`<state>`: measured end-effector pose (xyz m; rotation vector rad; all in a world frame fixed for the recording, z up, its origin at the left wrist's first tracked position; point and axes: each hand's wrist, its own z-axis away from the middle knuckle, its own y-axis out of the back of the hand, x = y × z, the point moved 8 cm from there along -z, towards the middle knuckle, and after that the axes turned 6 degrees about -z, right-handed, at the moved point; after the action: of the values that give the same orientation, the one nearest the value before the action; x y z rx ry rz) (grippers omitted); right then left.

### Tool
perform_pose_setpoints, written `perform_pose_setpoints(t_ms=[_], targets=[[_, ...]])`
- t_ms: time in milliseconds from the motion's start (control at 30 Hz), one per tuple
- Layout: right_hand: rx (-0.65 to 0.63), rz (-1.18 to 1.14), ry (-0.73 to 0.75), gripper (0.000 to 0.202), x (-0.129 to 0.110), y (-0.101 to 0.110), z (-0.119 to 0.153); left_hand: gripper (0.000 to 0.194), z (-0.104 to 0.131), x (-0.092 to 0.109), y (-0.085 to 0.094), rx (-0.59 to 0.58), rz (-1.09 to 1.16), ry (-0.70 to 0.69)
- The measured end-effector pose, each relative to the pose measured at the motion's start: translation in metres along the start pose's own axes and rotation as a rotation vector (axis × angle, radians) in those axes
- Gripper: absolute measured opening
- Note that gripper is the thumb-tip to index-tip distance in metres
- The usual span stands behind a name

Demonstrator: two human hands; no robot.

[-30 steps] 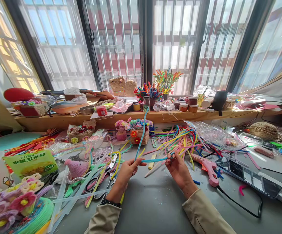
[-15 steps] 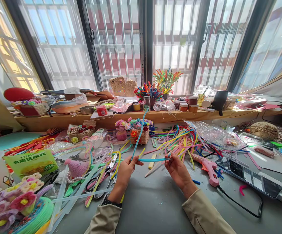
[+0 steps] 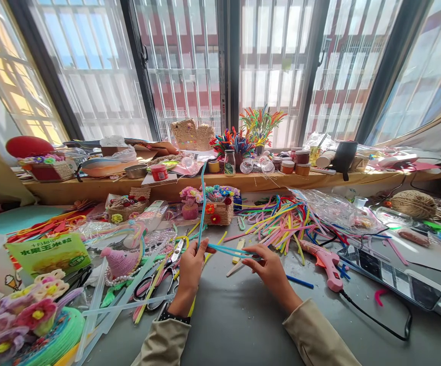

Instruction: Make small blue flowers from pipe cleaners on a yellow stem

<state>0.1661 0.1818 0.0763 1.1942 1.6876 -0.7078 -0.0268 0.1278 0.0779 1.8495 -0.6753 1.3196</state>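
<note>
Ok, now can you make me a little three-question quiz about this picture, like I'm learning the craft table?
1. What are the left hand and the right hand both holding?
2. True or false: the pink plastic glue gun is in the right hand.
3. Which is nearest the left hand?
A) the round ball of brown twine
B) the black-handled metal scissors
C) the glue gun

Key:
1. Slender light-blue craft strands.
2. False; it lies on the grey table.
3. B.
</note>
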Motion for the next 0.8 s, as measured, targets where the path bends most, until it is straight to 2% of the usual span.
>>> perform_pose_setpoints(t_ms=[133,267,433,500,567,667,800], targets=[[0.003,0.143,0.074,0.017,-0.008,0.001,0.000,0.042,0.002,0.004,0.001,0.007,-0.042,-0.010],[0.008,0.169,0.098,0.014,-0.005,0.000,0.000,0.041,0.001,0.002,-0.002,-0.009,-0.039,-0.014],[-0.029,0.241,0.099,0.015,-0.002,-0.009,0.004,0.035,-0.001,0.000,-0.003,-0.003,0.154,0.007],[-0.019,0.257,0.088,0.018,-0.002,-0.012,0.005,0.032,0.001,0.003,-0.007,-0.043,0.302,0.016],[-0.016,0.243,0.074,0.020,-0.003,-0.014,0.006,0.030,0.005,0.009,-0.016,-0.135,0.414,0.042],[-0.062,0.221,0.088,0.023,-0.006,-0.022,0.008,0.030,0.012,0.015,-0.029,-0.261,0.471,0.090],[-0.160,0.374,0.147,0.027,-0.011,-0.035,0.011,0.029,0.014,0.010,-0.031,-0.236,0.426,0.135]])
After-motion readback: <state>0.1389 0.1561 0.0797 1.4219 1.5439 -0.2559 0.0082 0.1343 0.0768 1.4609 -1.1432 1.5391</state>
